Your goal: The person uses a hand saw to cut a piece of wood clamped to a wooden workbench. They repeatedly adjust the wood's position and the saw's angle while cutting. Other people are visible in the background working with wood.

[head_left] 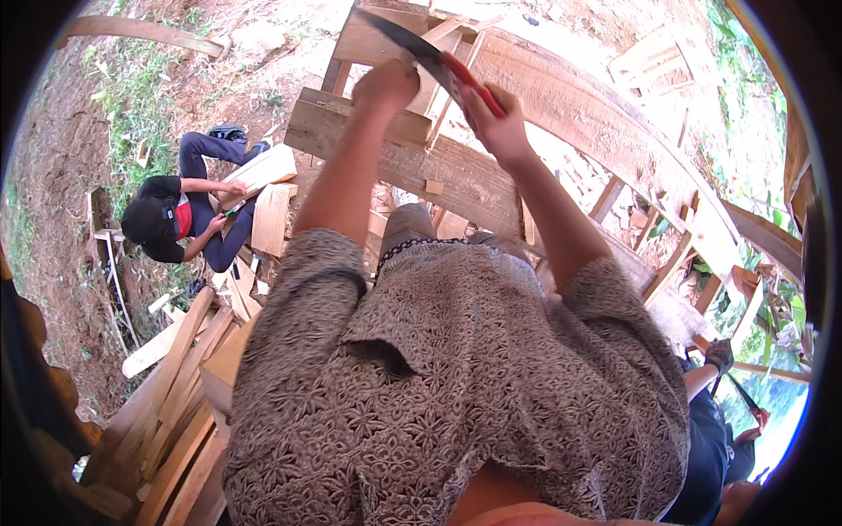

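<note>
Outdoors, on a slope of bare brown earth (66,202) and patchy grass (132,123), we look down at a rough surface (474,180) of wooden boards, its planks set side by side with gaps between them. A long, broad plank (605,105) runs off to our right, its edge bent by the lens, and a small wood block (434,187) lies on the near boards.

In front of us, our right hand (498,127) is clamped on the red handle of a long bladed tool (419,48). The tool is held over the far part of the surface, its dark blade slanting away to the upper left. Our left hand (386,86) is near the blade, at the left end of the boards; its fingers are mostly hidden, and we cannot tell whether they close on anything.

To our left, a person (162,210) in a dark cap sits on the ground with a pale wood piece (274,168) at the lap and something green in one hand. Nearer us lies a pile of curved wood pieces (180,368). At our lower right, a second person (702,447) is partly hidden behind our patterned shirt (474,368).
</note>
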Demonstrator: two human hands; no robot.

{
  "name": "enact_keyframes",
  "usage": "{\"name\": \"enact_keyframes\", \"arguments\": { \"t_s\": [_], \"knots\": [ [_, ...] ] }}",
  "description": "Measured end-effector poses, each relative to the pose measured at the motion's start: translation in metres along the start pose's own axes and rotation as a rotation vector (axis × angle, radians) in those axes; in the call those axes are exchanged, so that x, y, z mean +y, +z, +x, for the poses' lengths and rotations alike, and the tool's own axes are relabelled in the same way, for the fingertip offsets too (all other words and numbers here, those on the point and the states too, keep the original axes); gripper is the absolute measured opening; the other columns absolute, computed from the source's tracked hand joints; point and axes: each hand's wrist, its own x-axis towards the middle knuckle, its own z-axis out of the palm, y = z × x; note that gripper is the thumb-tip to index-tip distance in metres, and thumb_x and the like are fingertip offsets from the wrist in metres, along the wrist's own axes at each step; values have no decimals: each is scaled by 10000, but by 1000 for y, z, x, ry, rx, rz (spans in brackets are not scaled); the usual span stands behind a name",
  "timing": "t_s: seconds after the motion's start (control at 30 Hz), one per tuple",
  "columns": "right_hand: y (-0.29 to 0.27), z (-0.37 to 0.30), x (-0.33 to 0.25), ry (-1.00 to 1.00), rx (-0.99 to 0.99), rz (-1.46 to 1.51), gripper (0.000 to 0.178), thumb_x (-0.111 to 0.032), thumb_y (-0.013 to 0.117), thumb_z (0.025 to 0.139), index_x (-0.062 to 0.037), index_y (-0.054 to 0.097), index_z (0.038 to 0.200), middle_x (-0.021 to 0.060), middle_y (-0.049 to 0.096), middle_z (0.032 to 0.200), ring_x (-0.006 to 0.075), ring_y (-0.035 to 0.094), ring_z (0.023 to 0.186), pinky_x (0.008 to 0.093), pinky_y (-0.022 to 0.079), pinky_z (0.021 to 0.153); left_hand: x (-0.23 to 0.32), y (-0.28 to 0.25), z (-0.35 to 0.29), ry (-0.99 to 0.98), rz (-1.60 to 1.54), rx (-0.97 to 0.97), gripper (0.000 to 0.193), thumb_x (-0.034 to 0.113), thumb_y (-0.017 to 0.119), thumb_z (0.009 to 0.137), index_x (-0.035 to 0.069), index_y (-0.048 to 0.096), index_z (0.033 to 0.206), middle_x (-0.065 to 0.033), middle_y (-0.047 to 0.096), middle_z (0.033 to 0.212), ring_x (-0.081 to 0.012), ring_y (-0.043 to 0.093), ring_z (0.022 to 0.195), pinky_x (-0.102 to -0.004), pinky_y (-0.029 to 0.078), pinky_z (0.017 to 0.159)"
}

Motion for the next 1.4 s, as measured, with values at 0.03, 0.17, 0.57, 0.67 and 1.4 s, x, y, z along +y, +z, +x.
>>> {"name": "enact_keyframes", "arguments": {
  "t_s": [0.03, 0.17, 0.57, 0.67, 1.4],
  "knots": [
    [10, 16, -2, 121, -1, 153, 319, -340, 653, 1029, -59, 655, 877, -24, 564, 674, 54, 482, 552, 233, 362, 503, -13, 2, 6, 80, -32, 87, 465, 405, 477, 987, 23, 730, 1061, -230, 743, 1060, -400, 723, 1009, -503, 555, 917],
    [-5, -14, 40, -6, 4, 121, 330, -371, 655, 1027, -70, 640, 890, -39, 533, 636, 43, 459, 532, 233, 341, 485, 1, 0, -18, 29, 86, 77, 491, 432, 467, 993, 14, 696, 1112, -223, 741, 1065, -408, 710, 1022, -519, 544, 913],
    [-164, -192, -15, 184, 78, 88, 326, -342, 641, 1009, -69, 578, 842, -16, 523, 657, 51, 460, 540, 223, 331, 480, -15, 7, -26, -145, -7, 223, 661, 473, 604, 883, 102, 505, 1421, -224, 650, 1285, -365, 650, 1186, -514, 457, 1045],
    [-183, -225, -4, 171, 181, 147, 343, -372, 647, 1000, -78, 571, 840, -7, 527, 657, 52, 446, 516, 220, 316, 463, -32, -2, -21, -164, -37, 400, 809, 456, 664, 839, 129, 393, 1528, -235, 559, 1395, -401, 579, 1277, -569, 409, 1093],
    [-166, -273, 41, 264, 488, 106, 273, -314, 677, 988, -77, 601, 875, -17, 545, 683, 50, 476, 552, 224, 387, 511, 24, -22, -31, 177, 116, 29, 639, 285, 652, 893, 94, 467, 1474, -209, 563, 1396, -347, 542, 1332, -488, 469, 1072]
  ]
}}
